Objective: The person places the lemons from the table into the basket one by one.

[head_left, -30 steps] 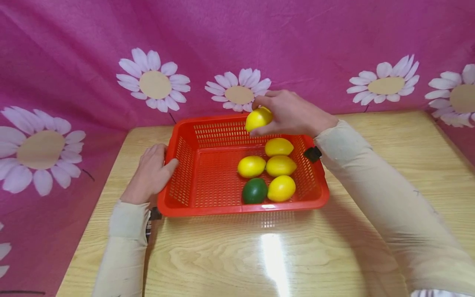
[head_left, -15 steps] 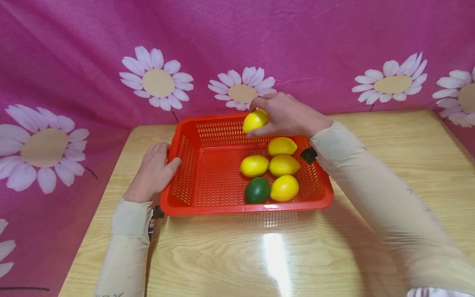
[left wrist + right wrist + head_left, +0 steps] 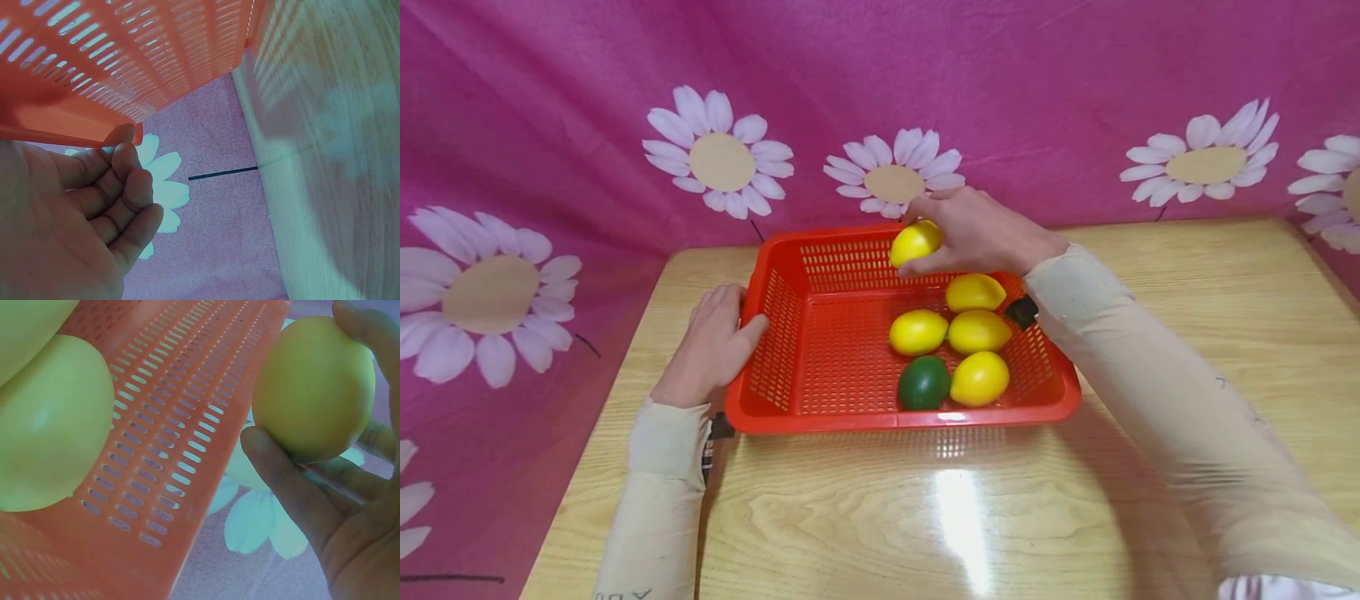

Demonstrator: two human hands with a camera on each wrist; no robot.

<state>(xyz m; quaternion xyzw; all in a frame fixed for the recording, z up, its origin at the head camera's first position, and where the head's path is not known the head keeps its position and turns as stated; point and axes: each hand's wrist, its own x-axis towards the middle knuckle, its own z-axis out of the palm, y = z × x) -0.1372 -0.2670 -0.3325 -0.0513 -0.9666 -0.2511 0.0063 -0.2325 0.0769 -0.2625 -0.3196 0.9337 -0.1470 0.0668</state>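
My right hand [image 3: 988,229] holds a yellow lemon [image 3: 915,243] above the back side of a red plastic basket [image 3: 895,420]. In the right wrist view, thumb and fingers grip this lemon [image 3: 312,387] around its sides, near the slotted basket wall [image 3: 156,444]. My left hand [image 3: 706,343] grips the basket's left end, its thumb over the rim and its fingers outside. The left wrist view shows those fingers [image 3: 125,200] bent against the rim. Inside, toward the right end, lie several more lemons [image 3: 980,332] and one dark green fruit [image 3: 923,383], lime-like in shape.
The basket stands on a light wooden table [image 3: 835,508] that reflects a bright light. Behind and to the left hangs a magenta cloth [image 3: 1015,83] printed with large white daisies. A small black block [image 3: 1022,312] sits by the right wrist.
The held lemon and right hand have shifted slightly left over the basket. The left hand keeps its place on the rim. The whole head view has drifted a little.
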